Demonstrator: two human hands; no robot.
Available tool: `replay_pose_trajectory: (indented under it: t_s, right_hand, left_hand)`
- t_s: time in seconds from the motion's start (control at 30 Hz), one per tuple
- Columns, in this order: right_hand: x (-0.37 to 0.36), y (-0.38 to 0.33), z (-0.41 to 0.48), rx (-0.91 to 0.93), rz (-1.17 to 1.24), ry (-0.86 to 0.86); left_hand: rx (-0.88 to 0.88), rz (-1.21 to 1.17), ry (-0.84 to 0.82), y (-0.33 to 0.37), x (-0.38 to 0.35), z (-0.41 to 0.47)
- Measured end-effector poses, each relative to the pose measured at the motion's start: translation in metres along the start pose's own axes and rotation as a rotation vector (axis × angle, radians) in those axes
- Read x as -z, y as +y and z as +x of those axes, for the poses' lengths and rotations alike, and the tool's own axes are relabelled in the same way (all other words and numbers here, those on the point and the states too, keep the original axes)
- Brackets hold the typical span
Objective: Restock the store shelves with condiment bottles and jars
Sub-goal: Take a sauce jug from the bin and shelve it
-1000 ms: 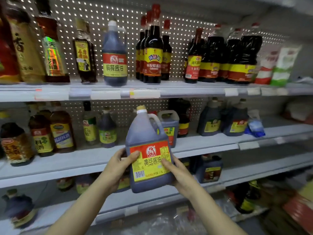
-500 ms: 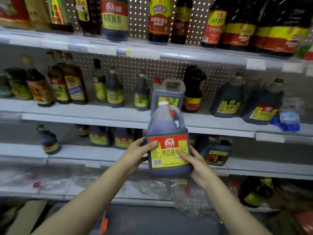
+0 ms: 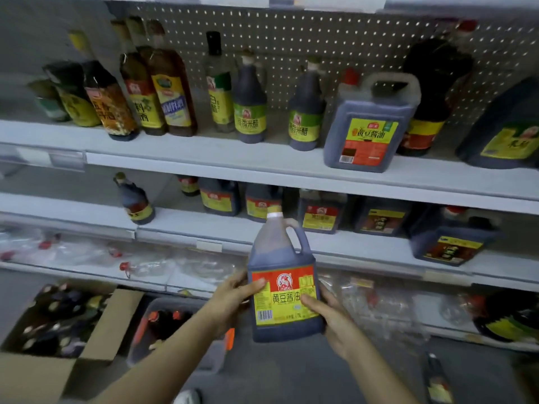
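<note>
Both hands on it: left hand (image 3: 233,295) and right hand (image 3: 329,313) clamp the soy sauce jug (image 3: 284,281) upright, just in front of the lower shelf (image 3: 180,228), above the cardboard box (image 3: 58,330).

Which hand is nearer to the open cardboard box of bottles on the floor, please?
Left. The left hand holds the soy sauce jug on the side toward the cardboard box; the right hand holds the jug's opposite side, farther from the box.
</note>
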State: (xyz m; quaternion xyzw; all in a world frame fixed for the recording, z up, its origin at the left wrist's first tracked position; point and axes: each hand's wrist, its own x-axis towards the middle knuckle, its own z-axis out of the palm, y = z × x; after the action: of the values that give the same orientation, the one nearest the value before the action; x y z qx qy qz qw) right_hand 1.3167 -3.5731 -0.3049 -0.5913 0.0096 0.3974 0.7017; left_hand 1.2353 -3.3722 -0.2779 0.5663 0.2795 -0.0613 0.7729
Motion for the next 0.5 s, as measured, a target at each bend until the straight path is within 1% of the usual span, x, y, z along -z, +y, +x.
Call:
replay_pose_trajectory:
  t_s: [0.13,0.3,0.5]
  right_hand:
    - [-0.058,0.015,0.049,-0.006,0.019,0.037]
    - [-0.117,0.035,0.129,0.005,0.02,0.069]
    - [-0.141,0.064,0.225,0.068,-0.043,0.019]
  left_hand:
    - [0.033,-0.014,0.016,0.007,0.075,0.032]
    - [0.022,0.029,-0.009,0.016,0.159,0.09]
    - [-0.032,-0.006,-0.032,0.006,0.226,0.164]
